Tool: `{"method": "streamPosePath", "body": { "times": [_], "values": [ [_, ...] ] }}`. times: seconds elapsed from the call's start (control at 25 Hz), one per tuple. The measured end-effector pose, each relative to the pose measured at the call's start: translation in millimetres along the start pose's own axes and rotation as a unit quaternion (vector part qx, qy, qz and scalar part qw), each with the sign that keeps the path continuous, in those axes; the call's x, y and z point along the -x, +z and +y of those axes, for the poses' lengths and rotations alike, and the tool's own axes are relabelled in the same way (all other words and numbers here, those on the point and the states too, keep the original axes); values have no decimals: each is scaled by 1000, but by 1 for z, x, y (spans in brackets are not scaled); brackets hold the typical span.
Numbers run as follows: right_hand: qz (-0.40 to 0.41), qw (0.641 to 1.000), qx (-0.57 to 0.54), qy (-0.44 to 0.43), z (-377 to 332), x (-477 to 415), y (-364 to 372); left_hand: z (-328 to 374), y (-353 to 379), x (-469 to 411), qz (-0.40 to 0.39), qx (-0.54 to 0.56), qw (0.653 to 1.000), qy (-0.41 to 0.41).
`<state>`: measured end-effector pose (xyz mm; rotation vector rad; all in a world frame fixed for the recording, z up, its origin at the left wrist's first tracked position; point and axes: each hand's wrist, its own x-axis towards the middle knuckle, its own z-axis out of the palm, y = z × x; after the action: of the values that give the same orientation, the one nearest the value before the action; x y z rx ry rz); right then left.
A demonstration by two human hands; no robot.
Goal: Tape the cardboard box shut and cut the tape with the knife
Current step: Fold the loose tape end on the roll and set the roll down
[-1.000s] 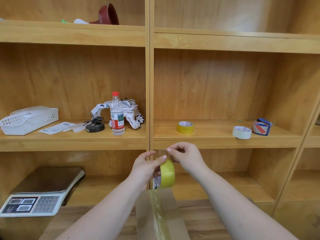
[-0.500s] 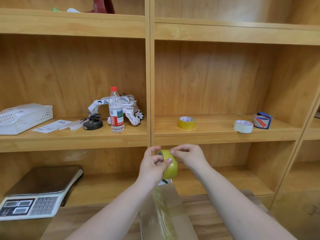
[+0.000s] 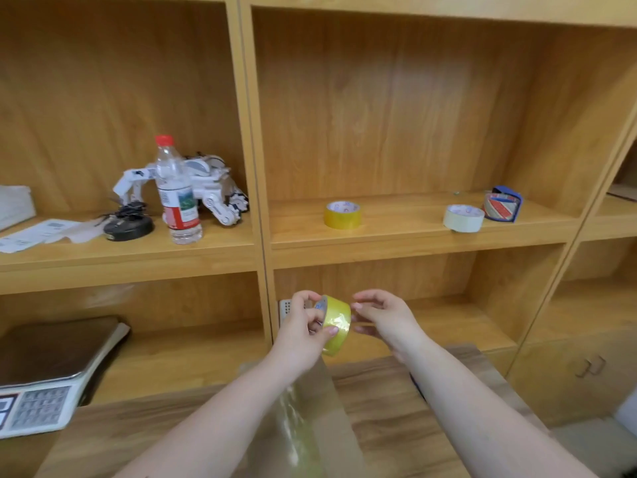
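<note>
A yellow tape roll point(image 3: 337, 322) is held up on edge by my left hand point(image 3: 303, 334), thumb on its outer face and fingers in its core. My right hand point(image 3: 381, 317) hovers just right of the roll with fingers spread, and whether it pinches a tape end I cannot tell. Below my forearms lies the cardboard box point(image 3: 320, 401), a glossy strip of tape point(image 3: 289, 420) running along its top toward me. A dark blue thing point(image 3: 414, 382) peeks out under my right forearm; I cannot tell whether it is the knife.
The box rests on a wooden table point(image 3: 382, 419) before a shelf unit. The middle shelf holds a water bottle point(image 3: 177, 198), a white toy robot point(image 3: 215, 193), a yellow roll point(image 3: 343, 214), a white roll point(image 3: 463, 218) and a blue tape dispenser point(image 3: 503, 207). A scale point(image 3: 38, 407) sits lower left.
My right hand's fingers have come off the roll and now sit just beside it. The roll has turned more on edge in my left hand. The view has tilted down.
</note>
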<state>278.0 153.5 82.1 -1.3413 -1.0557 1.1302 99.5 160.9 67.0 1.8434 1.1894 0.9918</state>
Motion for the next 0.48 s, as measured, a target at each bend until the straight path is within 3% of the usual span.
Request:
{"method": "streamPosePath", "body": {
  "times": [0.08, 0.24, 0.48],
  "values": [
    [-19, 980, 165, -108, 7, -10, -29, -3, 30, -15, -28, -29, 999, 2],
    [-196, 870, 416, -175, 43, -38, -94, -5, 100, -41, -89, -86, 992, 9],
    [-152, 798, 548, -198, 101, -67, -197, -15, 215, -77, -186, -197, 962, 37]
  ]
}}
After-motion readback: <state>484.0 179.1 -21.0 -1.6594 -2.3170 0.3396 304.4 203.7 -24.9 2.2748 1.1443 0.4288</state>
